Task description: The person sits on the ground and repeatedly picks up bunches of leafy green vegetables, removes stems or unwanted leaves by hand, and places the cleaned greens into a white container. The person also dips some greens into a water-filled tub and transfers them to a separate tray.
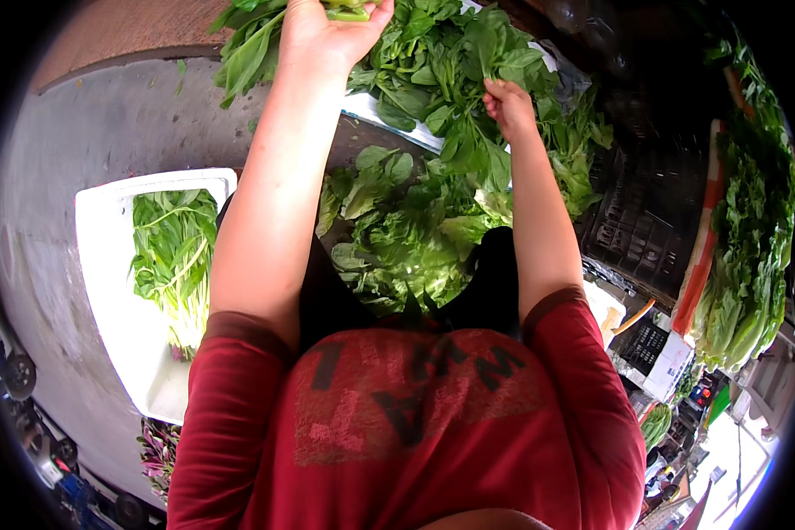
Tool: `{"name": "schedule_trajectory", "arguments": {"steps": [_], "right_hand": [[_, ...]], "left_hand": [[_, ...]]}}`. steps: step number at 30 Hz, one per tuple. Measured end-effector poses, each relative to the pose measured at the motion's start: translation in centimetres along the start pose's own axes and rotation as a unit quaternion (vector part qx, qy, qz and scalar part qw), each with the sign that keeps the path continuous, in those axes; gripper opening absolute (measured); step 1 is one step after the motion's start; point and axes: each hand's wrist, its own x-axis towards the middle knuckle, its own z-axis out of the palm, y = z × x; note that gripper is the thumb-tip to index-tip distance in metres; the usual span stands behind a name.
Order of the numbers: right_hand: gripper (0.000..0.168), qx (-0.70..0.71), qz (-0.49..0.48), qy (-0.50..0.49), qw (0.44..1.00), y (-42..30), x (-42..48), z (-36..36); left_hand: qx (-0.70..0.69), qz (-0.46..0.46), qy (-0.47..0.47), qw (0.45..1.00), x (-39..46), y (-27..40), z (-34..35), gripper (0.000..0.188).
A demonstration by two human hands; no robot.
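My left hand (334, 26), at the top edge of the view, is closed around a bunch of leafy green stems (348, 12); its fingertips are partly cut off by the frame. Leaves of the bunch hang out to the left of the wrist. Over at the right, my right hand (509, 109) pinches a green leaf or stem at the edge of a large pile of leafy greens (430, 63). That pile lies on a white board or box (397, 126). Below it, between my knees, loose lettuce and other leaves (404, 232) are heaped.
A white foam box (109, 265) with long-stemmed greens (175, 258) stands on the concrete floor (59, 152) at left, purple-green leaves (159, 450) beside it. Dark plastic crates (642, 212) and a long row of lettuce (742, 265) are at right. Wheels (20, 374) show at lower left.
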Motion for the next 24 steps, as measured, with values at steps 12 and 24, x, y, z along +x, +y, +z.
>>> {"name": "schedule_trajectory", "arguments": {"steps": [12, 24], "right_hand": [[0.009, 0.238, -0.106, 0.048, 0.964, -6.5, 0.4, 0.6], [0.014, -0.459, -0.466, 0.103, 0.749, -6.2, -6.2, 7.9]], "left_hand": [[0.18, -0.014, 0.09, 0.979, 1.0, -4.5, -3.0, 0.028], [0.215, -0.133, 0.055, 0.966, -0.2, -9.6, -8.7, 0.036]]}}
